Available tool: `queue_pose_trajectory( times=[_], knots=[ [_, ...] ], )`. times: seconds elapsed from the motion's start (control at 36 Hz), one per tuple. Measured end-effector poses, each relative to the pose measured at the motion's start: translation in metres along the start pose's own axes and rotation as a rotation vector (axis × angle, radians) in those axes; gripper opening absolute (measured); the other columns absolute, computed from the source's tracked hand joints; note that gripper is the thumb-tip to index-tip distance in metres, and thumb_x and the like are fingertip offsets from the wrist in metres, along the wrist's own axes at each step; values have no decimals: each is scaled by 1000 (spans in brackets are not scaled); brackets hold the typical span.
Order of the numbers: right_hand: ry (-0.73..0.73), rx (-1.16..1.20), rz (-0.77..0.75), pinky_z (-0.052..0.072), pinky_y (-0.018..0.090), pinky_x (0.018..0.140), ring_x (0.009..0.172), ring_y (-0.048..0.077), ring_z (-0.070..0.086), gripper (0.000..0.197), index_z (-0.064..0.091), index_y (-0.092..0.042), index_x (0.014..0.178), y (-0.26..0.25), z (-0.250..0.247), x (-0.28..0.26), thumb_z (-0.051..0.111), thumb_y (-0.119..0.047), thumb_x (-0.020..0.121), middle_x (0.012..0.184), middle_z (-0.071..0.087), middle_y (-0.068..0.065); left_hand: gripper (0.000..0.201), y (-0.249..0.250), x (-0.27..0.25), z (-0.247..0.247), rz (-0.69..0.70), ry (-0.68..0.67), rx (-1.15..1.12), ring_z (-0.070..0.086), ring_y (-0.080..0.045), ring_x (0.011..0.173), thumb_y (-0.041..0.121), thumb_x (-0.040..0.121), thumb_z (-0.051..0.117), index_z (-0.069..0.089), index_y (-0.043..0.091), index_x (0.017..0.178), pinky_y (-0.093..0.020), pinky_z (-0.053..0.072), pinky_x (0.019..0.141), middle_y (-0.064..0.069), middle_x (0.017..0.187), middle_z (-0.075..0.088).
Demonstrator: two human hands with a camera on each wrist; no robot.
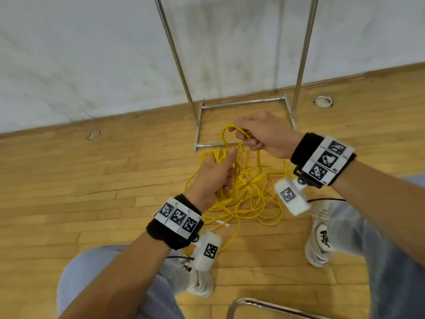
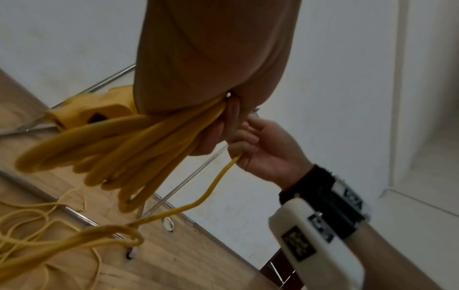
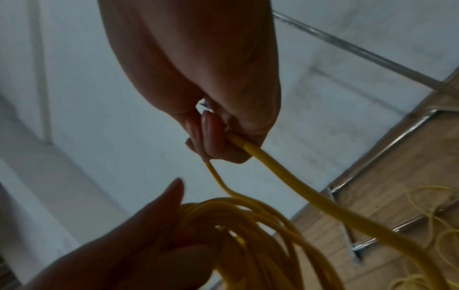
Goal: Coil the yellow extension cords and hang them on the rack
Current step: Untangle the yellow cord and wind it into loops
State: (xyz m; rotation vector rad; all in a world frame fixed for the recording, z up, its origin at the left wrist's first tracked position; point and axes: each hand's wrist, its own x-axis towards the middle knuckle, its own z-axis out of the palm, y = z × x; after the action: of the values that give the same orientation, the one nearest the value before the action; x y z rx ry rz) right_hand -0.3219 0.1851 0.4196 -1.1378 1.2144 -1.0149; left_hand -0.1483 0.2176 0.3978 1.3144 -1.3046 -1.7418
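Yellow extension cord [image 1: 246,192] lies in a loose tangle on the wooden floor [image 1: 92,203] at the centre of the head view, between the person's shoes. From it a bundle of loops rises into the left hand [image 1: 212,173], whose fingers are curled round the gathered loops with the thumb pointing up. Just above, the right hand [image 1: 264,134] pinches a single strand bent into a fresh loop, fingers closed on it. A yellow socket end [image 2: 91,113] hangs beside the left palm in the left wrist view. Behind both hands, at upper centre, stands the metal rack [image 1: 243,103] against the white wall [image 1: 92,54].
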Motion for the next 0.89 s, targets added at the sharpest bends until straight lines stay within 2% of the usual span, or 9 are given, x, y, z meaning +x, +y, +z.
queue_pose_trajectory(
  times=[0.17, 0.25, 0.33, 0.42, 0.53, 0.61, 0.69, 0.81, 0.89],
  knots=[
    [-32, -133, -91, 31, 23, 47, 53, 10, 45, 26, 65, 13, 97, -7, 29, -7, 55, -11, 104, 76, 61, 8, 43, -2, 9, -14, -118, -44, -364, 29, -9, 44, 51, 106, 39, 51, 22, 77, -23, 29, 45, 6, 57, 33],
    [-30, -258, -131, 42, 23, 46, 50, 12, 52, 20, 70, -1, 112, 0, 50, -9, 55, -12, 104, 73, 65, 6, 47, -6, 12, -18, -44, 2, -431, 35, -9, 47, 49, 109, 32, 55, 19, 81, -23, 33, 48, 3, 60, 44],
    [-11, -459, -227, 53, 29, 48, 51, 19, 65, 27, 69, -17, 127, 8, 65, -10, 54, -16, 105, 71, 68, -9, 55, -9, 13, -19, 30, 88, -466, 49, -12, 51, 43, 111, 30, 69, 13, 88, -24, 43, 49, -5, 66, 55],
    [-21, -631, -326, 55, 34, 56, 57, 10, 64, 35, 60, -29, 138, 11, 73, -12, 51, -20, 106, 78, 69, -7, 67, -7, 17, -24, 9, 92, -568, 64, -18, 71, 49, 110, 24, 78, 13, 95, -32, 52, 65, -11, 91, 65],
    [26, -677, -417, 43, 29, 57, 57, 9, 54, 18, 46, -16, 123, 14, 81, -16, 49, -15, 105, 72, 65, -1, 66, 0, 15, -30, -23, 96, -604, 69, -24, 108, 55, 107, 25, 60, 5, 130, -39, 53, 95, -17, 124, 68],
    [4, -631, -434, 38, 19, 53, 56, 9, 55, 13, 48, -17, 116, 11, 81, -17, 53, -16, 104, 76, 68, 0, 56, 3, 14, -30, -7, 63, -631, 74, -20, 93, 52, 108, 28, 62, 8, 119, -33, 61, 79, -11, 102, 74],
    [3, -591, -421, 44, 24, 53, 56, 8, 60, 10, 49, -19, 113, 12, 81, -17, 54, -18, 104, 81, 71, -4, 50, 8, 18, -35, 8, 66, -602, 73, -20, 74, 52, 108, 31, 61, 12, 104, -33, 55, 64, -8, 84, 72],
    [7, -599, -403, 43, 25, 54, 55, 2, 60, 6, 44, -16, 111, 24, 86, -18, 48, -16, 106, 76, 68, -5, 34, 14, 30, -46, 20, 225, -662, 62, -18, 62, 38, 105, 53, 56, 11, 85, -34, 53, 63, -4, 69, 57],
    [-51, -559, -332, 44, 35, 49, 43, 9, 54, 7, 44, -16, 110, 34, 90, -17, 45, -23, 108, 65, 64, 0, 29, 21, 39, -54, 44, 313, -731, 50, -13, 57, 28, 104, 55, 54, 12, 80, -30, 46, 61, 0, 65, 53]
  ],
)
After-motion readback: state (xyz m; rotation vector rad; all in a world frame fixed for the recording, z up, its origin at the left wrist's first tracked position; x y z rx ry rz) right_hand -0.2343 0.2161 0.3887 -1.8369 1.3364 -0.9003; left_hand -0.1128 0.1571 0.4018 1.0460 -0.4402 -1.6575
